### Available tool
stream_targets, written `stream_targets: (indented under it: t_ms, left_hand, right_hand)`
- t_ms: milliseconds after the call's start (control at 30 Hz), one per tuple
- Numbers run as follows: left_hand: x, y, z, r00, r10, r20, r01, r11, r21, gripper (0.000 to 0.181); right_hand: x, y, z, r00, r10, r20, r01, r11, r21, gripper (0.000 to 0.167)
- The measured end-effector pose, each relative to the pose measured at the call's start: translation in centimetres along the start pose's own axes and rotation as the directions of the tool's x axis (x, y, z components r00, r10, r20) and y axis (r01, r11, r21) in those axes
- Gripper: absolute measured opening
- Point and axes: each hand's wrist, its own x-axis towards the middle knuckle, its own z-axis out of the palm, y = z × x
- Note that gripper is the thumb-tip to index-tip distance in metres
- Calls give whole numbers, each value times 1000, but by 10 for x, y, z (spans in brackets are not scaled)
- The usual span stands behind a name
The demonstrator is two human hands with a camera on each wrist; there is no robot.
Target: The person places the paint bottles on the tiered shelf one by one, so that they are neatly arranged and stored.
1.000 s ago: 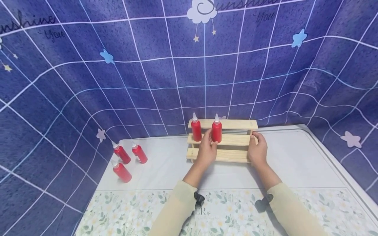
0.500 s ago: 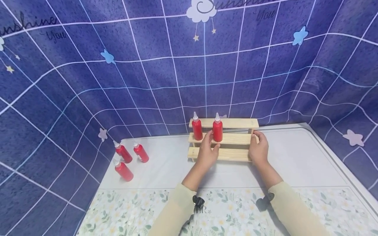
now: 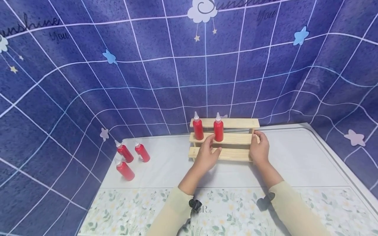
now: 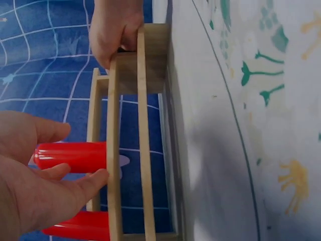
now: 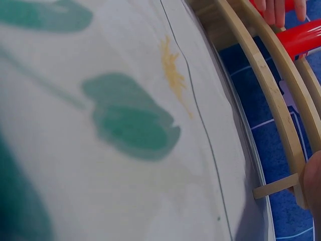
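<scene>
Two red squeeze bottles with white pointed tips stand upright on the middle step of a three-step wooden rack (image 3: 236,138). Just left of and in front of the right-hand bottle (image 3: 218,130) is my left hand (image 3: 206,155), its fingers spread and relaxed, not wrapped round it. In the left wrist view those fingers (image 4: 75,191) lie beside the red bottle (image 4: 75,156). The other bottle (image 3: 198,128) stands toward the rack's left end. My right hand (image 3: 260,149) grips the rack's right end, with its fingertips partly hidden; the right wrist view shows only its edge (image 5: 313,181).
Three more red bottles stand at the table's left: a rear one (image 3: 125,153), one to its right (image 3: 142,152) and a nearer one (image 3: 125,171). A blue patterned curtain (image 3: 165,65) hangs behind the table. A floral mat (image 3: 236,209) covers the front.
My left hand loosens from the right-hand bottle and draws slightly down and away from it. The bottle stays on the middle step. My right hand keeps its grip on the rack.
</scene>
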Motion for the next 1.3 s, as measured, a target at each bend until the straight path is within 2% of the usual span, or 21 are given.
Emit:
stream_targets:
  t_ms: [233, 367, 500, 633, 900, 1300]
  left_hand:
    - [-13, 8, -7, 996, -56, 67, 52, 997, 64, 65]
    - [-19, 14, -14, 997, -51, 58, 47, 997, 67, 63]
    - [-23, 19, -22, 999, -28, 38, 25, 997, 75, 59]
    - [-26, 22, -29, 1000, -7, 24, 4, 995, 98, 56]
    - [-29, 19, -42, 998, 60, -25, -55, 988, 143, 54]
    - [-35, 15, -59, 992, 114, -60, -104, 982, 159, 52]
  right_hand:
    - [0, 0, -2, 1000, 5, 6, -5, 1000, -11, 40]
    - [2, 0, -2, 1000, -2, 9, 2, 1000, -1, 40]
    - [4, 1, -1, 1000, -10, 4, 10, 1000, 2, 39]
    - [4, 2, -2, 1000, 14, 19, -14, 1000, -12, 42]
    - [2, 1, -2, 1000, 14, 21, -14, 1000, -20, 41]
    - [-1, -3, -2, 1000, 18, 19, -18, 1000, -13, 40]
